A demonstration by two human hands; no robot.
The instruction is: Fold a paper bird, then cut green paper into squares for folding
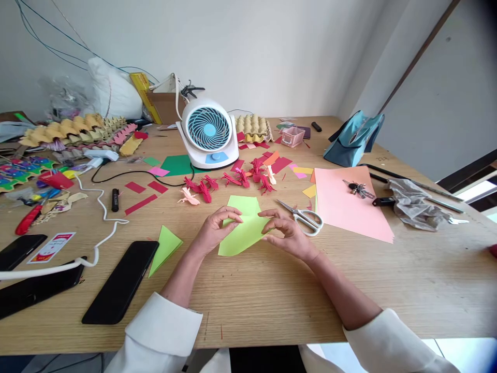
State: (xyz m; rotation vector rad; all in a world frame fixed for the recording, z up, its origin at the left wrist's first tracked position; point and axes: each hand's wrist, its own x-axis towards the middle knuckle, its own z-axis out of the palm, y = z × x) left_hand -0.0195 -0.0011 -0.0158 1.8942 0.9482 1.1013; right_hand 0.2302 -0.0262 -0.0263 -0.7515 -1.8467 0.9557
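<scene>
Between my hands, just above the wooden table, a sheet of lime green paper (243,233) shows a crease across its upper part. My left hand (217,228) pinches its left side between thumb and fingers. At the opposite edge my right hand (289,233) grips the sheet with curved fingers. White-handled scissors (308,223) lie right beside my right hand. A folded green paper triangle (165,248) rests to the left of my left forearm. Beyond the sheet stand several small red folded-paper figures (243,178), with a pale pink one (189,196) at their left.
A white and blue fan (209,132) stands behind the figures. Pink paper sheets (349,202) with keys on top lie to the right, near a blue bag (354,139). On the left are a black phone (122,282), a white cable (104,207), a marker (115,200) and egg trays (70,132).
</scene>
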